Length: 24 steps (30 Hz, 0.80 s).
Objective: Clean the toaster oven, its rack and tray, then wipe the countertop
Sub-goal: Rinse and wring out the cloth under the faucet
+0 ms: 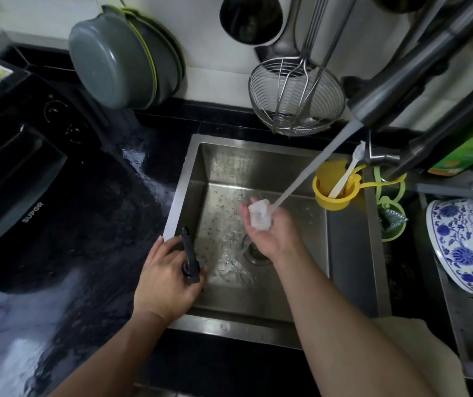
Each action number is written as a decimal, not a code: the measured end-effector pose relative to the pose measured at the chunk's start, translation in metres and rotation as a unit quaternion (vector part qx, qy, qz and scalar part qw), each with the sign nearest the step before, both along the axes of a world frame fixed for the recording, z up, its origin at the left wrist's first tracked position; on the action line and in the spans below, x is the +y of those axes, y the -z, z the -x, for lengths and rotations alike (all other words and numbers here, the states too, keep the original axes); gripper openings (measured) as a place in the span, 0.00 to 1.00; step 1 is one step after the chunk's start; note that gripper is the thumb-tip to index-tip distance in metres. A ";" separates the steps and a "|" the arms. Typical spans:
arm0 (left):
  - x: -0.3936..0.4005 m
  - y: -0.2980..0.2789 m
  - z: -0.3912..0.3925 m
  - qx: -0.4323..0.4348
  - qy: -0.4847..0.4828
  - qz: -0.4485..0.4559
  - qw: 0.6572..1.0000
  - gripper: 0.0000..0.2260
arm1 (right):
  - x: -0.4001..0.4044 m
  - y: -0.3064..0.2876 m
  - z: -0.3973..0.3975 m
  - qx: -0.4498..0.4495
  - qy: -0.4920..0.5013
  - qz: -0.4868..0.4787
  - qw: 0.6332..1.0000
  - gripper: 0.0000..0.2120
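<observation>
My right hand [269, 233] is cupped palm up over the steel sink [349, 253] and holds a small wet white wad of cloth or paper [260, 215]. A stream of water [315, 164] from the dark faucet spout [418, 64] lands on the wad. My left hand [163, 277] rests at the sink's front left corner, wrapped around a dark upright lever [190, 259]. The black toaster oven [14, 156] stands at the left on the dark countertop [109, 219], which looks wet and glossy. Neither rack nor tray is in view.
Grey bowls [123, 55] lean on the wall behind the counter. A wire strainer [295, 96] and ladles hang above the sink. A yellow cup [334, 190] with a white brush hangs at the sink's right. A blue-and-white dish [458, 245] sits in the drying rack.
</observation>
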<state>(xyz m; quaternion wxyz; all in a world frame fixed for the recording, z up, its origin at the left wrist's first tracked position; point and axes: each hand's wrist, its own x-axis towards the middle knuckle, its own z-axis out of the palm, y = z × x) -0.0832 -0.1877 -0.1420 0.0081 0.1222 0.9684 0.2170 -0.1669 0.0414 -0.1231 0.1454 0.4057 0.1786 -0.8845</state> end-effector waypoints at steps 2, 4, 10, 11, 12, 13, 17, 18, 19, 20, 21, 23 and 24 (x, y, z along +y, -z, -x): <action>0.000 -0.002 0.000 -0.005 -0.004 0.003 1.000 0.16 | 0.004 -0.007 -0.007 0.029 -0.017 0.041 0.999 0.12; 0.001 -0.006 -0.002 -0.022 -0.013 -0.004 1.000 0.17 | 0.013 -0.014 -0.014 0.056 -0.048 0.034 0.997 0.09; 0.043 -0.051 0.014 -0.180 -0.141 -0.084 0.970 0.18 | 0.100 -0.038 0.009 0.149 -0.441 -0.754 0.463 0.20; 0.052 -0.059 0.016 -0.200 -0.168 -0.128 0.957 0.15 | 0.116 -0.042 0.018 0.167 -0.465 -0.799 0.343 0.20; 0.062 -0.066 0.018 -0.221 -0.189 -0.161 0.943 0.12 | 0.131 -0.047 0.030 0.172 -0.463 -0.836 0.240 0.18; 0.070 -0.071 0.021 -0.235 -0.192 -0.175 0.937 0.09 | 0.146 -0.049 0.044 0.159 -0.459 -0.855 0.181 0.17; 0.091 -0.084 0.030 -0.252 -0.189 -0.194 0.929 0.06 | 0.186 -0.077 0.081 0.007 -0.447 -0.889 0.102 0.20; 0.093 -0.086 0.031 -0.252 -0.191 -0.197 0.928 0.06 | 0.191 -0.081 0.083 0.005 -0.468 -0.882 0.061 0.18; 0.094 -0.087 0.031 -0.253 -0.194 -0.198 0.927 0.07 | 0.194 -0.088 0.084 0.000 -0.488 -0.872 0.038 0.16; 0.094 -0.089 0.029 -0.254 -0.198 -0.202 0.925 0.07 | 0.194 -0.094 0.082 0.004 -0.509 -0.860 0.026 0.13; 0.093 -0.091 0.027 -0.255 -0.201 -0.210 0.922 0.07 | 0.195 -0.099 0.081 0.017 -0.507 -0.861 0.045 0.12; 0.089 -0.096 0.020 -0.256 -0.208 -0.222 0.918 0.07 | 0.187 -0.101 0.072 0.060 -0.480 -0.868 0.114 0.09; 0.087 -0.098 0.014 -0.254 -0.212 -0.226 0.916 0.07 | 0.178 -0.099 0.062 0.073 -0.467 -0.863 0.181 0.08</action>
